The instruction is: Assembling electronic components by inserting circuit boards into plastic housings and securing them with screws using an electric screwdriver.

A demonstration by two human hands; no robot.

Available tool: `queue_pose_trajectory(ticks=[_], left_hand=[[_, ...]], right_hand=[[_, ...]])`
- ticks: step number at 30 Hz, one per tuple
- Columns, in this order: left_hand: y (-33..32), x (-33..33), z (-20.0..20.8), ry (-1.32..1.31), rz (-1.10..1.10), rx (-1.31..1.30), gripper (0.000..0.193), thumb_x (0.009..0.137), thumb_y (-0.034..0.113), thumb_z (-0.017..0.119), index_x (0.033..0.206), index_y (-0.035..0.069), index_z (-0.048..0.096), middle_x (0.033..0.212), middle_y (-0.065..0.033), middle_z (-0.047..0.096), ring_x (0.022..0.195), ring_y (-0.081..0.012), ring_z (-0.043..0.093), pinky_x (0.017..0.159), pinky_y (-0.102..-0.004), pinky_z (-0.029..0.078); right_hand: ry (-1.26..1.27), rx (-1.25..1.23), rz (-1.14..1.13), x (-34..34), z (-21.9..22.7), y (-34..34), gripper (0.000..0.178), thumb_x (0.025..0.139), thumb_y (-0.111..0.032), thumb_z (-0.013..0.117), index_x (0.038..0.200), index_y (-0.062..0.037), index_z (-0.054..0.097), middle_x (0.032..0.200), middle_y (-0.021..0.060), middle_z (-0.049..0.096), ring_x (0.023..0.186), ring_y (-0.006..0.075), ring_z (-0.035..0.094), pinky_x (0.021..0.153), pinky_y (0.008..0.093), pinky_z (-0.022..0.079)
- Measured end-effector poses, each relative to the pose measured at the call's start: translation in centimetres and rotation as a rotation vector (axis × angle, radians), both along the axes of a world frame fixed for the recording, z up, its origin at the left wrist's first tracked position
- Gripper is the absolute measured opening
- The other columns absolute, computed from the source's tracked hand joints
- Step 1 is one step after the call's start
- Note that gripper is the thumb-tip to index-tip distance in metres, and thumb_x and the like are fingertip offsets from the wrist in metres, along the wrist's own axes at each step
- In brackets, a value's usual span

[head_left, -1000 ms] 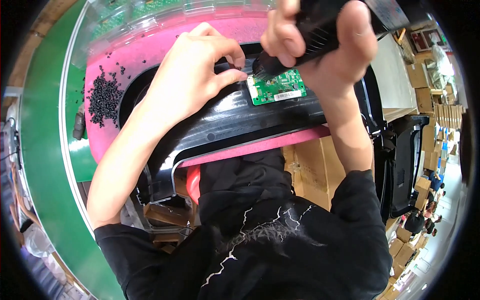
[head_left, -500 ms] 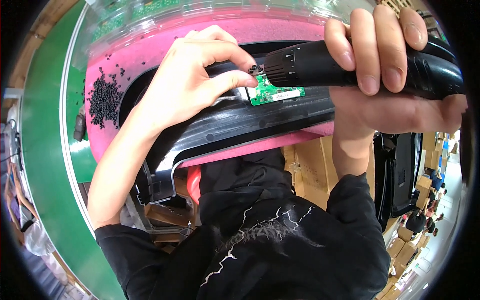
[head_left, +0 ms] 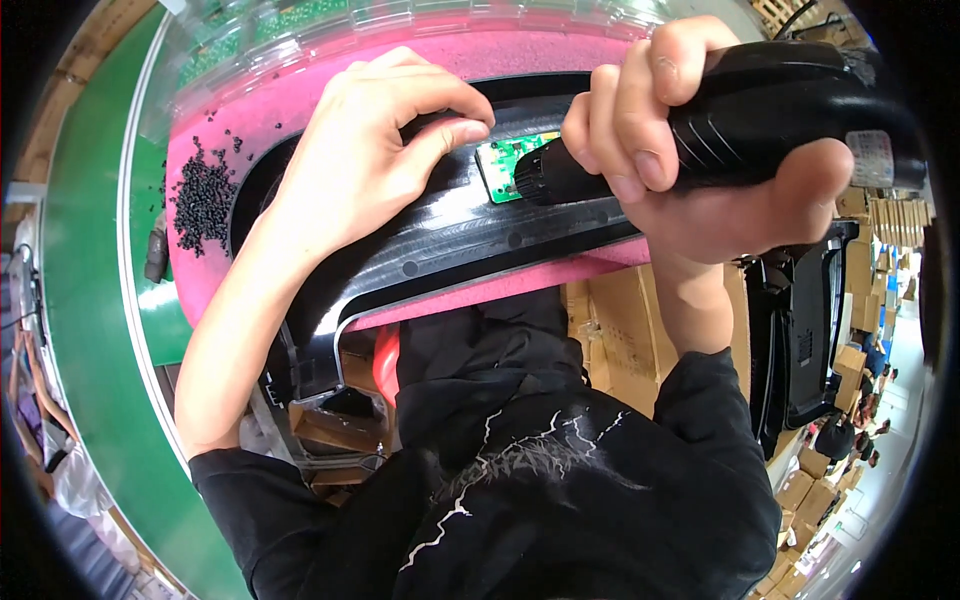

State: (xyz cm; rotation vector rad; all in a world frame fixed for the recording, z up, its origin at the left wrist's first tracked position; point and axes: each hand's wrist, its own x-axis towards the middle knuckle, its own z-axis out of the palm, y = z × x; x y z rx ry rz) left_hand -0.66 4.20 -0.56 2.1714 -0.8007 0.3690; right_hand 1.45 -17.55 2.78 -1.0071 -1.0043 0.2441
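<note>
My right hand [head_left: 690, 215] is wrapped around a black electric screwdriver [head_left: 765, 115]. The driver's ridged nose is over a green circuit board [head_left: 498, 165] and hides part of it. This board lies in a long black plastic housing [head_left: 455, 235], which rests on a pink foam mat [head_left: 300, 60]. Just left of the board, my left hand [head_left: 375, 140] is closed, thumb and forefinger pressed together. Whatever sits between those fingertips is hidden or too small to name.
Small black screws [head_left: 203, 205] lie heaped at the mat's left side. Clear plastic trays [head_left: 290, 22] with green boards line the back edge. A cardboard box [head_left: 640, 325] stands at the right, beside more black housings [head_left: 805, 335]. A green tabletop [head_left: 85, 250] extends left.
The screwdriver has tilted, and its nose has shifted slightly left and down over the board. My left hand has drawn back a little; the dark screws seen at its fingertips no longer show.
</note>
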Motion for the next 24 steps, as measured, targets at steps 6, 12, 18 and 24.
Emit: queue_pose_trajectory(ticks=[6,12,18,24], left_hand=[[-0.2,-0.2,-0.1,0.016,0.062,-0.01,0.014,0.084,0.013,0.066,0.088,0.0,0.063,0.077,-0.0102,0.062,0.077,-0.026,0.059,0.076,-0.0352,0.046],[-0.3,-0.1,0.5,0.105,0.106,-0.012,0.018,0.089,0.017,0.062,0.086,-0.001,0.059,0.075,-0.0121,0.058,0.076,-0.0276,0.057,0.073,-0.036,0.045],[0.2,-0.1,-0.3,0.07,0.087,0.025,0.014,0.088,0.012,0.064,0.091,-0.002,0.061,0.082,-0.0126,0.062,0.081,-0.0272,0.06,0.076,-0.0339,0.047],[0.0,0.2,-0.6,0.051,0.051,0.052,0.011,0.085,0.007,0.065,0.094,0.0,0.064,0.085,-0.012,0.065,0.084,-0.0268,0.062,0.08,-0.0343,0.048]], right_hand=[[-0.005,0.049,-0.029,0.6,-1.5,1.1,0.078,0.076,-0.082,0.05,0.1,-0.0075,0.051,0.064,-0.0024,0.052,0.051,0.0073,0.048,0.051,0.0244,0.039],[0.402,-0.301,-0.333,-2.9,2.7,2.5,0.073,0.069,-0.065,0.074,0.088,0.0011,0.05,0.06,0.0084,0.052,0.055,0.0153,0.049,0.056,0.0269,0.04],[0.324,-0.252,-0.422,-2.8,1.6,3.5,0.079,0.07,-0.075,0.064,0.089,0.0,0.05,0.057,0.0067,0.051,0.05,0.0153,0.047,0.051,0.0276,0.039],[0.021,0.037,0.026,0.5,0.4,1.3,0.081,0.072,-0.085,0.053,0.097,-0.0075,0.05,0.063,-0.0036,0.051,0.049,0.0071,0.046,0.049,0.0235,0.037]])
